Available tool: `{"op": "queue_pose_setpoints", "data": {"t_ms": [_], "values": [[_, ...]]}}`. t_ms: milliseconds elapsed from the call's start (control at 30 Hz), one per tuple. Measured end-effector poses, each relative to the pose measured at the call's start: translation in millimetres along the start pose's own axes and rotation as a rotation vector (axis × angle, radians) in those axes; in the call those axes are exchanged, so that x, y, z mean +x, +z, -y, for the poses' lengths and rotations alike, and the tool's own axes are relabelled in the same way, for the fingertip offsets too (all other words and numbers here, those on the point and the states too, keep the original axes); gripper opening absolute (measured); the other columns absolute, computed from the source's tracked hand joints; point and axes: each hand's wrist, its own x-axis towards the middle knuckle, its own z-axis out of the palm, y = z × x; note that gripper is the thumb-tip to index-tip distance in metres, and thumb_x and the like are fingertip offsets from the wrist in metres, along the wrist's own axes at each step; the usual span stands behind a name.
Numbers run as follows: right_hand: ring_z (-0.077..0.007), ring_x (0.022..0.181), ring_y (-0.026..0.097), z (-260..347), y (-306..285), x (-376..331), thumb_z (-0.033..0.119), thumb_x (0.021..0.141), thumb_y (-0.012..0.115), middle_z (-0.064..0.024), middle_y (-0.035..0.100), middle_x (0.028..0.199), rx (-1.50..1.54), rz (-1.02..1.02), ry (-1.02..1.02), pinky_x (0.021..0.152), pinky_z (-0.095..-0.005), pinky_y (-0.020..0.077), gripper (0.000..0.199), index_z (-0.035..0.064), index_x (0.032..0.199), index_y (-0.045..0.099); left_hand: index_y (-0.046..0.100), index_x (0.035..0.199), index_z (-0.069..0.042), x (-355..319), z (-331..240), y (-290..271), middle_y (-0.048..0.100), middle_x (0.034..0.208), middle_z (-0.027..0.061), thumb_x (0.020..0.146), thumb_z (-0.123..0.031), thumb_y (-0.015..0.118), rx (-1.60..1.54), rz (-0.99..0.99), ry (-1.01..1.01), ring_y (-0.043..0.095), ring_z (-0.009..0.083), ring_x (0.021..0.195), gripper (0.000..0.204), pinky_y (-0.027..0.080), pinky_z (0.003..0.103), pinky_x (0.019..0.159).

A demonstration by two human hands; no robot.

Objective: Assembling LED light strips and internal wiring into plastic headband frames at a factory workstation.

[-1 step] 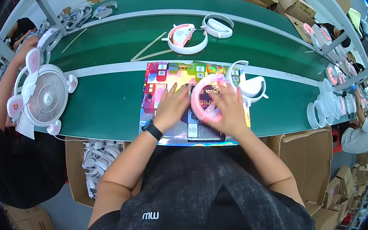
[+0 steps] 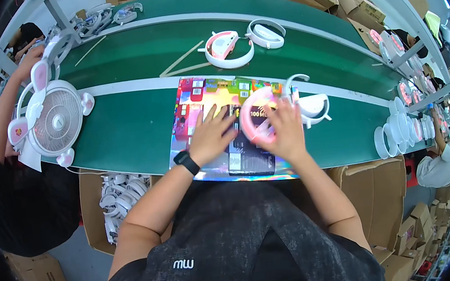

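Observation:
A pink ring-shaped plastic part (image 2: pixel 247 117) rests on a shiny, multicoloured printed sheet (image 2: pixel 214 169) in front of me. My right hand (image 2: pixel 285 131) is on the ring's right side, thumb at its lower edge and fingers over its inner and upper part, gripping it. My left hand (image 2: pixel 211 137) lies palm down on the sheet, fingers spread, left of the ring and holding nothing. Just beyond my right hand, a white curved plastic part (image 2: pixel 315 107) sits at the sheet's right edge, partly hidden by my fingers.
A pink-and-white ring part (image 2: pixel 230 60) and a white one (image 2: pixel 267 38) lie on the far green belt. At left stands a white fan with rabbit ears (image 2: pixel 57 122), beside a co-worker's arm (image 2: pixel 7 111). White rings (image 2: pixel 391 134) stack at right. Below is a carton (image 2: pixel 95 220) of white parts.
My right hand and the pink ring have shifted slightly right across the sheet. The white curved part has moved a little right as well. My left hand stays nearly in place.

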Motion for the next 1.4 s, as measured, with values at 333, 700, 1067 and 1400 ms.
{"op": "queue_pose_setpoints", "data": {"t_ms": [333, 700, 1067, 1400], "values": [[-0.0432, 0.145, 0.026, -186.9, 17.3, 97.9, 0.031, 0.078, 0.076, -0.0179, 0.038, 0.151, -0.504, -0.139, 0.542, 0.107, -0.0731, 0.0235, 0.069, 0.0130, 0.139, 0.049, 0.062, 0.129, -0.013, 24.3, -11.6, -40.0, 0.056, 0.137, 0.0129, 0.088, -0.041, 0.066, 0.094, 0.187, -0.027, 0.047, 0.0322, 0.133, 0.050, 0.028, 0.058, 0.112], [-0.0349, 0.138, 0.041, -185.6, 103.4, 216.9, 0.022, 0.089, 0.062, -0.0154, 0.048, 0.140, -0.323, 0.114, 0.534, 0.105, -0.0524, 0.0418, 0.037, 0.0085, 0.124, 0.061, 0.066, 0.111, -0.005, 201.1, 45.8, 5.9, 0.050, 0.137, 0.0233, 0.082, -0.023, 0.074, 0.237, -0.218, -0.105, 0.048, 0.0371, 0.131, 0.035, 0.046, 0.049, 0.100], [-0.0143, 0.085, 0.061, -100.2, -37.0, 124.0, 0.022, 0.092, 0.070, -0.0057, 0.061, 0.097, 0.726, -0.293, 0.369, 0.073, -0.0298, 0.0499, 0.028, 0.0014, 0.106, 0.057, 0.063, 0.111, 0.001, 93.3, 45.4, -135.4, 0.069, 0.096, 0.0124, 0.088, -0.028, 0.075, -0.748, -0.187, 0.012, 0.067, 0.0209, 0.081, 0.038, 0.053, 0.035, 0.075], [-0.0123, 0.059, 0.063, -74.8, -51.0, 4.5, 0.019, 0.093, 0.068, -0.0023, 0.065, 0.076, 1.283, 0.053, 0.809, 0.056, -0.0257, 0.0537, 0.017, 0.0060, 0.102, 0.062, 0.060, 0.086, -0.007, -68.1, 31.9, -97.9, 0.055, 0.140, 0.0128, 0.075, -0.004, 0.069, 0.078, -0.092, 0.268, 0.053, 0.0343, 0.131, 0.015, 0.054, 0.043, 0.092]]}}
